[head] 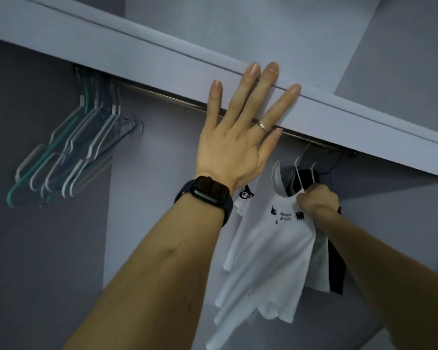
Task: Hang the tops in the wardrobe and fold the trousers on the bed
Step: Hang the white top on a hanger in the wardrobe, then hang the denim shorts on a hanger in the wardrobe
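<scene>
A white T-shirt with small black prints hangs on a white hanger under the metal rail of the wardrobe. My right hand grips the hanger and the shirt's collar at the right shoulder. A dark garment hangs just behind the white shirt. My left hand lies flat with spread fingers against the front edge of the wardrobe shelf above the rail.
Several bare hangers, white and teal, hang bunched at the rail's left end. The wardrobe's back wall lies behind the rail. The rail's bracket sits at the far right.
</scene>
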`<action>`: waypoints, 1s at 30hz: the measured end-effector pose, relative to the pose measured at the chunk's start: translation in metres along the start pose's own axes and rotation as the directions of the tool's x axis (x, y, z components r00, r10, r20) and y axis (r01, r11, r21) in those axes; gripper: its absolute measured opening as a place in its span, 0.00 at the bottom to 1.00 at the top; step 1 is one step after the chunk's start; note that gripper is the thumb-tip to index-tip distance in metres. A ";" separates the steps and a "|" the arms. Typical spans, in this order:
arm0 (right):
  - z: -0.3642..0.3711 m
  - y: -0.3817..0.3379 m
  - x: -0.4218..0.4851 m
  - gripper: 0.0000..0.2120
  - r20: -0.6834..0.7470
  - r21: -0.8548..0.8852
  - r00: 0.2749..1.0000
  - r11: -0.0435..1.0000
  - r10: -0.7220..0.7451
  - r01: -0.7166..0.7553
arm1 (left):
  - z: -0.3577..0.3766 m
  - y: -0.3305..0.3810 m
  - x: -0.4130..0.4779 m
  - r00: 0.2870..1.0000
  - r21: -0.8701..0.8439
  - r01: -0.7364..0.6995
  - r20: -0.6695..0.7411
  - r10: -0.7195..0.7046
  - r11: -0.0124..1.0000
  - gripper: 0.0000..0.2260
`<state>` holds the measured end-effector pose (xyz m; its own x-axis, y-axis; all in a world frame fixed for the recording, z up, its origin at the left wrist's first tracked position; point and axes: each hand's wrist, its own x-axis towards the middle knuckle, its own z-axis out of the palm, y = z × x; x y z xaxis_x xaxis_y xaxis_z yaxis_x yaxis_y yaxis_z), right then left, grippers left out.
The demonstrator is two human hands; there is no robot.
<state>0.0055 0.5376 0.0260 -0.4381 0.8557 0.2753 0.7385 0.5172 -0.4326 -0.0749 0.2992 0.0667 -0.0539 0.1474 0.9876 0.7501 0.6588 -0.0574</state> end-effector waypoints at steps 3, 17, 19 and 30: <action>-0.014 -0.002 -0.006 0.09 0.059 0.012 0.998 1.000 -0.009 0.008 | -0.005 -0.003 -0.004 0.998 0.007 0.022 0.060 -0.022 1.000 0.24; -0.133 0.072 -0.238 0.08 0.119 0.692 0.991 0.720 -0.055 -0.043 | -0.115 0.036 0.022 0.723 -0.176 0.305 0.682 -0.107 0.936 0.33; -0.129 0.091 -0.277 0.10 0.101 0.690 0.992 0.723 -0.070 -0.019 | -0.136 0.049 -0.018 0.688 -0.240 0.351 0.722 -0.075 0.905 0.31; -0.068 0.209 -0.427 0.11 0.230 0.276 0.964 0.941 0.133 -0.195 | -0.222 0.133 -0.237 0.065 -0.212 0.665 0.972 0.228 0.716 0.26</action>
<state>0.3815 0.2796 -0.1236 -0.4426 0.8967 0.0102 0.6388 0.3233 -0.6982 0.1839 0.1875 -0.1425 -0.4730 0.8764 -0.0907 0.6408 0.4129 0.6472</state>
